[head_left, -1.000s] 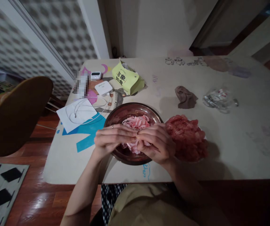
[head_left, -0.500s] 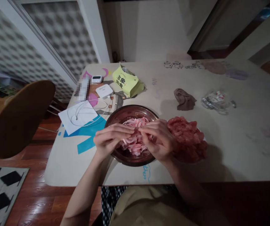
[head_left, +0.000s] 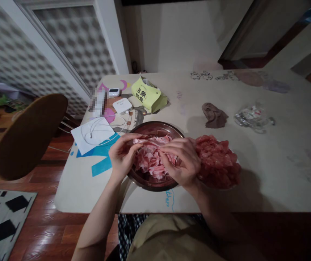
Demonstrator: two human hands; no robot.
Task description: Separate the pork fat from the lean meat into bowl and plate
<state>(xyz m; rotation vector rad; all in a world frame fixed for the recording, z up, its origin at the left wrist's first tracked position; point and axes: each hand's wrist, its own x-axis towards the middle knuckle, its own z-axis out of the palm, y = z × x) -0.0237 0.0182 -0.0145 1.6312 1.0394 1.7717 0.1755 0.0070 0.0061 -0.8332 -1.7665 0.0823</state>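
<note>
A strip of pale pink meat [head_left: 144, 141] stretches between my two hands above a round metal bowl [head_left: 155, 187]. My left hand [head_left: 122, 154] pinches one end over the bowl's left side, with thumb and fingers closed. At the other end, my right hand [head_left: 181, 159] grips the strip between its fingertips and thumb. Thin pink and white meat pieces [head_left: 154, 163] lie heaped in the bowl below. Just right of the bowl sits a mound of darker red raw meat chunks [head_left: 219, 161]; its container is mostly hidden under the meat.
A yellow-green bag [head_left: 150, 96] stands behind the bowl. White devices [head_left: 122, 106], a cable and a paper sheet [head_left: 90, 136] lie at the left. A brown cloth [head_left: 214, 116] and a clear plastic bundle [head_left: 253, 117] rest farther right. A wooden chair [head_left: 30, 136] stands left of the table.
My left hand has opened out slightly to the left, and the pale meat strip now shows stretched between both hands. The whole view has shifted a little.
</note>
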